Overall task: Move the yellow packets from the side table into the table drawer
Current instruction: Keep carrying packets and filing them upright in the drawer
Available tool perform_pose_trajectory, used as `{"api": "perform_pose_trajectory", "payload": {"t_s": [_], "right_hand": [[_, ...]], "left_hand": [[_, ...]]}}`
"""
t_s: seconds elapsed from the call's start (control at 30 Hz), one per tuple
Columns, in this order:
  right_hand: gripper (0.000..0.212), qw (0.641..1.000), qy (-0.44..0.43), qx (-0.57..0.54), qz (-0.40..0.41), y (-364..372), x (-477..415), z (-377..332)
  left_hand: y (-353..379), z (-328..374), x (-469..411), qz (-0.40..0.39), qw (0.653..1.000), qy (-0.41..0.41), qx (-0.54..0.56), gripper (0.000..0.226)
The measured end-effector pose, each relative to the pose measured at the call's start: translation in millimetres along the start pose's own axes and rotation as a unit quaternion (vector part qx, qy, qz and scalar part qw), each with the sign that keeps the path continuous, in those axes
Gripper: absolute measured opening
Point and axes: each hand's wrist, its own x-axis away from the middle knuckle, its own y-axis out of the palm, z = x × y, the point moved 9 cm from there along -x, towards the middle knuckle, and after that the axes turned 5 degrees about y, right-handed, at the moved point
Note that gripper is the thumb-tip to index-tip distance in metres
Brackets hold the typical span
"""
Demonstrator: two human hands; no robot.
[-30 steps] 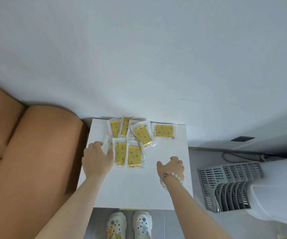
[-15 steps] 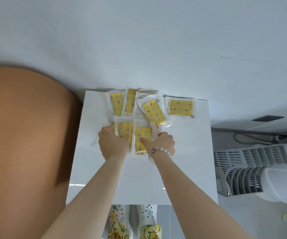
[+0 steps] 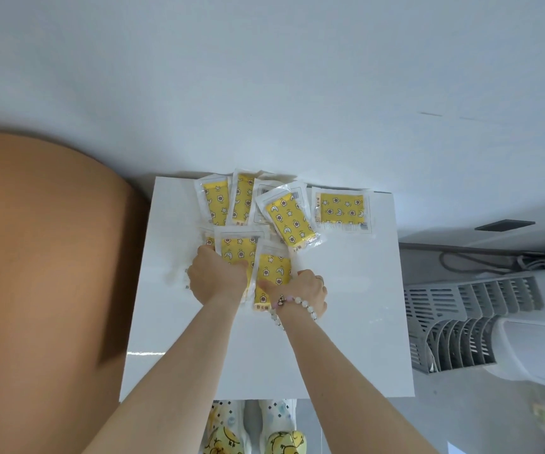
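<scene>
The left hand [image 3: 217, 278] curls its grip over the left near packet [image 3: 236, 252], thumb across its face. The right hand [image 3: 300, 290] pinches the right near packet [image 3: 274, 271] between thumb and curled fingers. Both lie on the white worktop [image 3: 346, 322], with the other packets [image 3: 341, 209] fanned along its far edge.

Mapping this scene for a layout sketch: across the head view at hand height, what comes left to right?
Tan sofa arm → left hand gripping a yellow packet → right hand pinching the next packet → bare white table top → grey slatted rack.
</scene>
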Motion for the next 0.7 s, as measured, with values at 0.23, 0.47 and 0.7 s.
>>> {"api": "perform_pose_trajectory", "payload": {"t_s": [0.23,0.47,0.7], "right_hand": [[0.042,0.998,-0.049,-0.027,-0.03,12.8,21.1,8.6],[0.043,0.965,-0.235,0.11,0.045,-15.5,19.2,-32.3],[0.052,0.944,-0.268,0.172,0.083,-45.7,-15.9,-86.3]], "left_hand": [[-0.2,11.4,12.8,-0.038,0.995,0.059,-0.066,0.02],[-28.0,2.0,11.2,0.002,0.983,0.11,-0.149,0.03],[-24.7,2.8,-1.8,-0.002,0.967,0.144,-0.211,0.031]]}}
